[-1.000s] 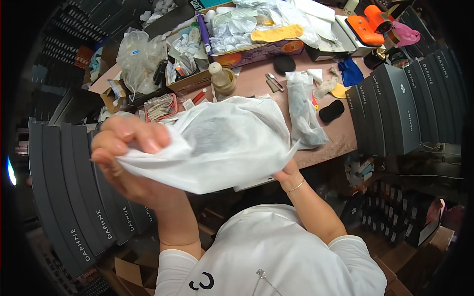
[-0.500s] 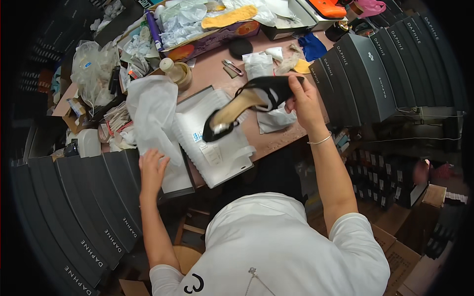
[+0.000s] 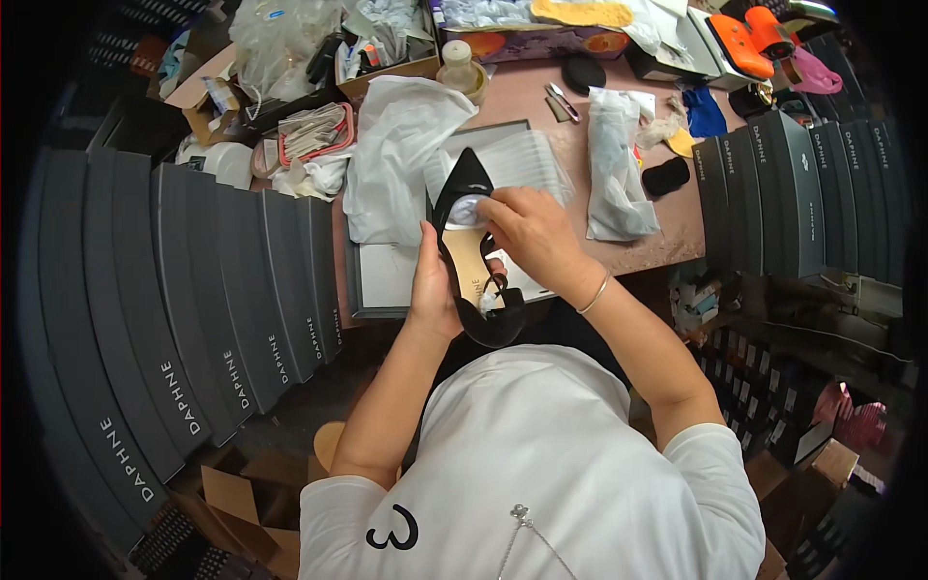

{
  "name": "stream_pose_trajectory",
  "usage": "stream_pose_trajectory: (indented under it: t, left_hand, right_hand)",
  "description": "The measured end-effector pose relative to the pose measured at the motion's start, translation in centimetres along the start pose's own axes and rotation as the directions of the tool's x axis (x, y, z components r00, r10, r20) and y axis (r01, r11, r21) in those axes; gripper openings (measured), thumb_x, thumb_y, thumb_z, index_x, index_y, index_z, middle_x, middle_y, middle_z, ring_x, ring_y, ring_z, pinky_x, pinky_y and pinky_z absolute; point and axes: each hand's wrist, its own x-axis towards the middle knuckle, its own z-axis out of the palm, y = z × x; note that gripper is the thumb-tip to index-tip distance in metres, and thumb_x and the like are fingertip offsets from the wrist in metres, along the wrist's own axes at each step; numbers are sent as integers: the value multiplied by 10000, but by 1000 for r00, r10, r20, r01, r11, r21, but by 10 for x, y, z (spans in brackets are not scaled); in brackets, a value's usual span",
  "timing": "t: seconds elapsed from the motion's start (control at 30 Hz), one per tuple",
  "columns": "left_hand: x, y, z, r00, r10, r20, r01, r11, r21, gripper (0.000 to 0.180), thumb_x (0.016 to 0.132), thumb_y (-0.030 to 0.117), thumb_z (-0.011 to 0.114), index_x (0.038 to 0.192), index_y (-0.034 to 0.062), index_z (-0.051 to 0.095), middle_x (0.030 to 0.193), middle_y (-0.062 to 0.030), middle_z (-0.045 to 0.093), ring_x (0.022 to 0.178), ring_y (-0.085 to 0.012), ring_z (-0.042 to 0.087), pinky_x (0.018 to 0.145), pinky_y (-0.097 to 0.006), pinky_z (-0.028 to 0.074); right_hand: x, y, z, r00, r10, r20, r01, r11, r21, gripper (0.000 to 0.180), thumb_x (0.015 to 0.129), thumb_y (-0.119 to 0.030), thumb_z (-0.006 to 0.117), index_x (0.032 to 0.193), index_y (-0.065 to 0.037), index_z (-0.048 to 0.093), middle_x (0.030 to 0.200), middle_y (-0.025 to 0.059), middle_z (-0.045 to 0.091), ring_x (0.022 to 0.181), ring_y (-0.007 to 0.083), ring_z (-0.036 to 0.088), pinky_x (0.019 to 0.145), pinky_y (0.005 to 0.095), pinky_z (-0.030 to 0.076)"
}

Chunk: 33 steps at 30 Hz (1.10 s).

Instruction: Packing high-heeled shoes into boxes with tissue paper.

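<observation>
A black pointed shoe (image 3: 474, 261) with a beige insole is held in front of me over the table, its toe pointing away. My left hand (image 3: 432, 290) is closed round its left side and underneath. White stuffing (image 3: 466, 210) shows at the toe opening. The fingers of my right hand (image 3: 536, 232) pinch at this stuffing; their tips are partly hidden. Beneath the shoe lies an open shoebox (image 3: 354, 280) with white wrapping sheet (image 3: 401, 164) spilling over its left side. White foam-like lining (image 3: 532, 159) shows behind the shoe.
Dark shoeboxes stand in rows at the left (image 3: 222, 290) and right (image 3: 773, 208). To the right on the table lie a white-wrapped bundle (image 3: 614, 174) and a black pad (image 3: 665, 176). Farther back are a bottle (image 3: 459, 68), a box cutter (image 3: 564, 103) and an orange tape dispenser (image 3: 742, 46).
The shoe has come closer and turned toe-away, passing from my right hand to my left. My left hand has left the white sheet. My right hand has moved to the toe stuffing.
</observation>
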Motion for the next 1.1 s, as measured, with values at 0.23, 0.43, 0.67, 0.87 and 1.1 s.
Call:
stream_pose_trajectory:
  t: [0.23, 0.43, 0.67, 0.87, 1.1]
  left_hand:
    - [-25, -14, 1, 988, 146, -58, -142, 988, 69, 680, 949, 642, 230, 1204, 68, 490, 877, -55, 591, 765, -159, 589, 721, -322, 515]
    - [-29, -17, 7, 960, 249, -128, -225, 959, 172, 671, 950, 643, 228, 1162, 70, 508, 842, -54, 582, 719, -145, 584, 636, -294, 511]
    - [-27, -10, 24, 959, 257, -120, -250, 966, 72, 663, 963, 614, 234, 1146, 44, 518, 975, -62, 570, 696, -143, 571, 632, -294, 526]
    - [-22, -24, 30, 960, 248, -129, -242, 968, 62, 677, 943, 653, 234, 1145, 68, 510, 771, -57, 585, 681, -161, 600, 636, -310, 530]
    - [-15, -26, 29, 980, 117, -164, -120, 993, -6, 688, 924, 675, 266, 1105, 53, 497, 887, -67, 564, 677, -166, 601, 630, -335, 550]
  right_hand:
    - [5, -28, 19, 996, 84, -25, -84, 996, 3, 254, 728, -67, 690, 963, -73, 594, 939, 61, 626, 844, 263, 587, 720, 368, 445]
    - [11, -30, 20, 977, 155, -148, -136, 982, 129, 236, 719, -109, 738, 907, -40, 613, 803, 72, 620, 754, 264, 595, 682, 364, 458]
    - [12, -19, 10, 979, -14, -201, 19, 1000, 22, 173, 725, -115, 734, 857, -79, 629, 750, 36, 602, 700, 231, 589, 631, 344, 451]
    - [4, -10, 9, 968, -27, -250, 39, 998, 42, 164, 721, -80, 724, 848, -83, 620, 741, 38, 599, 651, 231, 587, 595, 339, 457]
    - [4, 1, 6, 959, -125, -255, 140, 989, 43, 291, 667, -40, 692, 949, -93, 642, 816, 27, 587, 701, 205, 560, 621, 327, 455]
